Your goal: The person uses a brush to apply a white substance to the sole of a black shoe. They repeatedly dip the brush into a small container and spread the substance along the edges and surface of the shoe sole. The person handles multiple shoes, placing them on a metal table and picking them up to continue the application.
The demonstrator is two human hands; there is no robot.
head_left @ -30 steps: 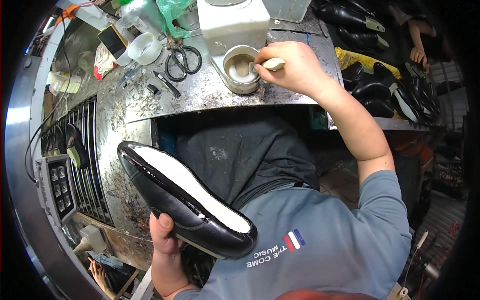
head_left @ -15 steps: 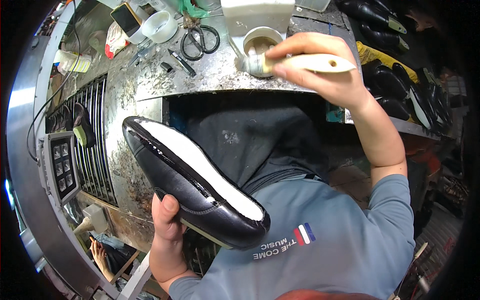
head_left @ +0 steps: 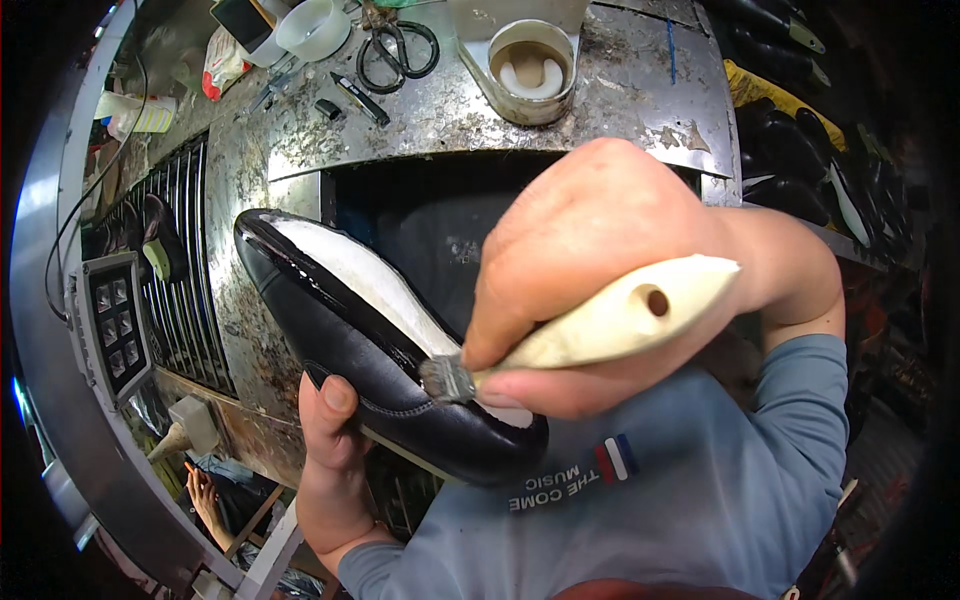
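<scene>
A black leather shoe upper (head_left: 350, 350) is held tilted with its white underside (head_left: 345, 270) facing up. Wrapped around its lower left side is my left hand (head_left: 332, 420), thumb on the leather. My right hand (head_left: 600, 270) grips a flat paintbrush (head_left: 620, 315) by its cream handle, which has a hole near the end. The grey bristles touch the dark rim beside the white underside, toward the shoe's near end. Wet, glossy streaks run along that rim. Part of the white underside is hidden behind my right hand.
On the metal bench stand a round pot (head_left: 530, 75) of pale liquid, black-handled scissors (head_left: 398, 55), a marker pen (head_left: 360, 98) and a white plastic bowl (head_left: 313, 32). A lamp panel (head_left: 117, 325) and metal grille (head_left: 185, 270) are at left; black shoes (head_left: 790, 150) fill the right. Another person's hand (head_left: 205, 497) shows lower left.
My right hand has brought the brush from the pot down onto the shoe's rim. The shoe has shifted slightly, still in my left hand.
</scene>
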